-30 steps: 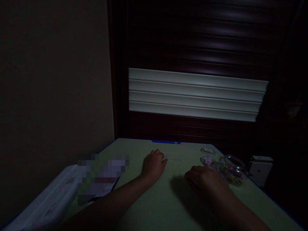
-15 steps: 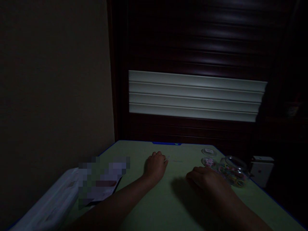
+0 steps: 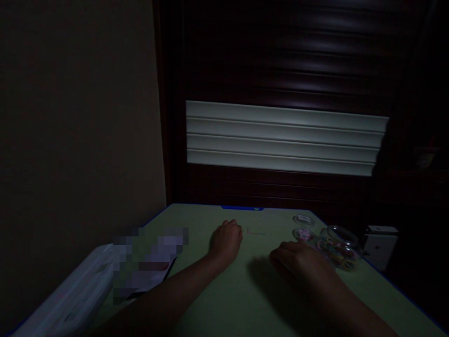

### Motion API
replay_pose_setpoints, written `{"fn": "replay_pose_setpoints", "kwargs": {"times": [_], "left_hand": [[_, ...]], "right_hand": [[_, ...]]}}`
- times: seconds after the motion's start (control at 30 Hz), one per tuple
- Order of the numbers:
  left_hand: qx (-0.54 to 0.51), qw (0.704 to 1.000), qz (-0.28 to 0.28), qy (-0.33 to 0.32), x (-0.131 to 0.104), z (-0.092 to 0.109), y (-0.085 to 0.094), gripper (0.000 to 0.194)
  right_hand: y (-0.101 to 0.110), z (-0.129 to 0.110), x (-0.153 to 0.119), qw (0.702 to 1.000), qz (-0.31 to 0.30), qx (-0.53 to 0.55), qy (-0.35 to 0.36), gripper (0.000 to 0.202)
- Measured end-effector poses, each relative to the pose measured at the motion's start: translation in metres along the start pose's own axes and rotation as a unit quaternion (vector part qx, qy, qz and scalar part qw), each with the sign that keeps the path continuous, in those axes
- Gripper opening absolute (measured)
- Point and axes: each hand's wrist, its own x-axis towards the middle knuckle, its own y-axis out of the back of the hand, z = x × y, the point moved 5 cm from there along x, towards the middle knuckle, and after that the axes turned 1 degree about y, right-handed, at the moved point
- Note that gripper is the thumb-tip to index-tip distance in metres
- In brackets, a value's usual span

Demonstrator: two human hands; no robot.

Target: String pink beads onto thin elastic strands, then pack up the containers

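Little changed: your left hand [image 3: 226,241], lower centre, curled beside thin pale strip [image 3: 258,234]; right hand [image 3: 298,260], lower right, curled, unmoved. Can't tell if either grip holds anything; likely pausing.

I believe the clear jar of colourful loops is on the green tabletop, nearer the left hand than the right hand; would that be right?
Not quite: the head view shows the clear jar of colourful loops nearer the right hand than the left hand; it is indeed on the green tabletop.
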Motion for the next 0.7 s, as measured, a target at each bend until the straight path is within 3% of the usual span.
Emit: {"fn": "replay_pose_setpoints", "kwargs": {"times": [0.2, 0.43, 0.7], "left_hand": [[-0.011, 1.000, -0.005, -0.009, 0.003, 0.001, 0.000, 0.020], [-0.038, 0.999, 0.009, -0.025, -0.003, 0.005, 0.003, 0.018], [-0.125, 0.985, 0.088, -0.077, -0.012, 0.015, 0.021, 0.016]], "right_hand": [[-0.002, 0.002, -0.002, 1.000, 0.019, 0.009, 0.002, 0.021], [0.001, 0.002, 0.000, 1.000, 0.000, 0.014, -0.008, 0.021], [0.004, 0.004, -0.001, 0.999, 0.014, 0.027, -0.024, 0.023]]}}
